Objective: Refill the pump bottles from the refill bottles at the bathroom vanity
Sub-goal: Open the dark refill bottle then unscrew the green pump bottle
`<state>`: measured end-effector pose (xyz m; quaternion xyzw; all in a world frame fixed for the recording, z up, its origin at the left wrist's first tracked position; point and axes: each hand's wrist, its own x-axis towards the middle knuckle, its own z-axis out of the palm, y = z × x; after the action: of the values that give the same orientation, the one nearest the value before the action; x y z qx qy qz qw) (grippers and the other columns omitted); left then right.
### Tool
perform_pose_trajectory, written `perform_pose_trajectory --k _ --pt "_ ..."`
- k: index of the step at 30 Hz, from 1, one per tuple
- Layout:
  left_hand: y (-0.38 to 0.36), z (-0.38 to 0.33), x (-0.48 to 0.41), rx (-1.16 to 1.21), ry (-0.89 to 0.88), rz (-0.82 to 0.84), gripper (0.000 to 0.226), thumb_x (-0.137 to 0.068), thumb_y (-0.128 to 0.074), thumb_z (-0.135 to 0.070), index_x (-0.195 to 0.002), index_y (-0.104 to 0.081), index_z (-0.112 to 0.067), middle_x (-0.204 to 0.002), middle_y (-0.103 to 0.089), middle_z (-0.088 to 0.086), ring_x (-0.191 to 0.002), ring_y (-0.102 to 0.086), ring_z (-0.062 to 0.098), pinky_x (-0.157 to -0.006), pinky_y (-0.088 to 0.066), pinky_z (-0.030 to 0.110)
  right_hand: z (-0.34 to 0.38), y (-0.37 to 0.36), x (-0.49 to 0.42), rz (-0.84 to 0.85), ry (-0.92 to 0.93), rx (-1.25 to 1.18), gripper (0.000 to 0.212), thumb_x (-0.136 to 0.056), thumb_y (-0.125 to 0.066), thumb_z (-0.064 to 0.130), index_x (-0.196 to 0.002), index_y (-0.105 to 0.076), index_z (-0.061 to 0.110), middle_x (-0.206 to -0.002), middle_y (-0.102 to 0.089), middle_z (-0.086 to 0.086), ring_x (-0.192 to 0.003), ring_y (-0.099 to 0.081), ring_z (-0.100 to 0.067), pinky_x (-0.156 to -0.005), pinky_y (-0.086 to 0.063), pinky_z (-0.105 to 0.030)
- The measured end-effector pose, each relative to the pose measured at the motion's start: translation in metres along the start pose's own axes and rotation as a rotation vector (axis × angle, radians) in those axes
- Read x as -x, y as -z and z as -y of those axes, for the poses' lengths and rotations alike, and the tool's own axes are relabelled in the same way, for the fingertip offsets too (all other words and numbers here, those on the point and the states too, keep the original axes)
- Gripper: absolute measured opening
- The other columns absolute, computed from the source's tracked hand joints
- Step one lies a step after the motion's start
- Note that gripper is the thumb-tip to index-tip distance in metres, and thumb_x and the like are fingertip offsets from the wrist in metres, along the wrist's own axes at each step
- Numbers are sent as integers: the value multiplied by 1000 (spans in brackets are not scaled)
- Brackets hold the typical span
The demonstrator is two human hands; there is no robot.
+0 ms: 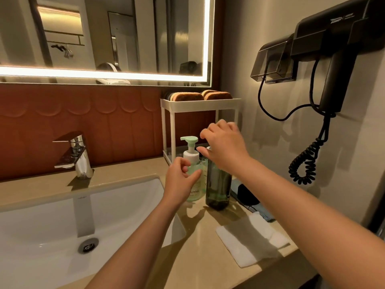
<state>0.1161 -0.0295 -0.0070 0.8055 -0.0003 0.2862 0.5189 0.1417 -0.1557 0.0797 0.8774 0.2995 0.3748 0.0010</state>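
A pale green pump bottle [191,152] with a mint pump head stands on the beige vanity counter [200,257], right of the sink. Close on its right is a tall dark green bottle [218,188]. A clear bottle [205,172] with print shows between the two, mostly hidden. My left hand [179,180] is in front of the pump bottle's body with loosely curled fingers and the thumb lying across it; no grip shows. My right hand [223,147] hovers over the dark bottle's top, fingers spread and blurred, hiding the cap.
A white sink basin [52,215] and chrome faucet [77,155] fill the left. A white two-tier rack [200,105] with sponges stands behind the bottles. A folded white towel [245,243] and a black object [248,195] lie to the right. A wall hair dryer's coiled cord [306,163] hangs nearby.
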Motion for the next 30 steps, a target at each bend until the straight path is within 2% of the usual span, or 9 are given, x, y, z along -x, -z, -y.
perform_pose_trajectory --k 2,4,7,12,15,19,24,28,30 --pt "0 8 -7 -43 50 -9 41 -79 -73 -26 -108 -46 -17 -110 -46 3 -96 -47 13 -83 -42 24 2 0 -21 101 11 82 45 -92 -46 48 -124 -52 18 -123 -56 -3 -118 -44 -24 -101 -29 -39" --pt "-1 15 -13 -44 135 39 64 -77 -75 -30 -128 -37 -17 -132 -38 5 -119 -42 20 -101 -39 35 3 -3 -37 198 0 127 46 -91 -44 51 -119 -54 16 -119 -59 -5 -117 -47 -25 -103 -29 -42" --pt "-3 23 -22 29 217 126 88 -75 -76 -29 -143 -21 -18 -148 -28 6 -134 -33 25 -110 -33 47 9 -13 -53 334 -24 101 44 -92 -42 53 -108 -58 15 -110 -62 -5 -112 -52 -25 -105 -26 -44" --pt "-7 32 -28 103 229 179 93 -73 -78 -31 -144 -19 -20 -147 -34 5 -132 -36 25 -108 -35 49 15 -25 -65 320 -68 18 36 -93 -45 48 -92 -58 15 -89 -60 -3 -98 -58 -23 -102 -28 -43" --pt "-5 36 -28 134 216 164 86 -73 -78 -28 -139 -24 -21 -139 -42 4 -127 -42 24 -105 -38 48 13 -24 -68 336 -81 -57 37 -90 -49 49 -99 -62 15 -87 -59 0 -97 -58 -21 -100 -29 -41" --pt "-1 37 -20 113 173 178 83 -71 -80 -28 -135 -26 -24 -126 -45 -4 -117 -43 15 -100 -40 39 11 -15 -65 354 -75 -112 36 -88 -53 49 -95 -63 16 -95 -65 -1 -99 -56 -20 -101 -26 -41" --pt "10 35 1 77 130 198 74 -69 -81 -29 -128 -37 -28 -119 -48 -9 -109 -46 10 -84 -39 27 21 8 -45 352 -35 -160 31 -88 -55 47 -73 -55 19 -82 -63 2 -89 -55 -17 -101 -25 -41" --pt "19 30 19 73 122 197 68 -68 -81 -30 -124 -44 -28 -117 -53 -9 -107 -50 9 -85 -42 28 29 26 -25 363 -9 -227 33 -88 -55 45 -67 -53 20 -64 -51 7 -69 -49 -12 -85 -35 -34" --pt "22 30 32 81 131 194 69 -67 -82 -30 -125 -44 -29 -119 -55 -9 -110 -52 11 -88 -44 30 34 34 -12 373 -32 -380 28 -87 -59 43 -77 -64 17 -73 -59 3 -68 -52 -11 -72 -45 -28"
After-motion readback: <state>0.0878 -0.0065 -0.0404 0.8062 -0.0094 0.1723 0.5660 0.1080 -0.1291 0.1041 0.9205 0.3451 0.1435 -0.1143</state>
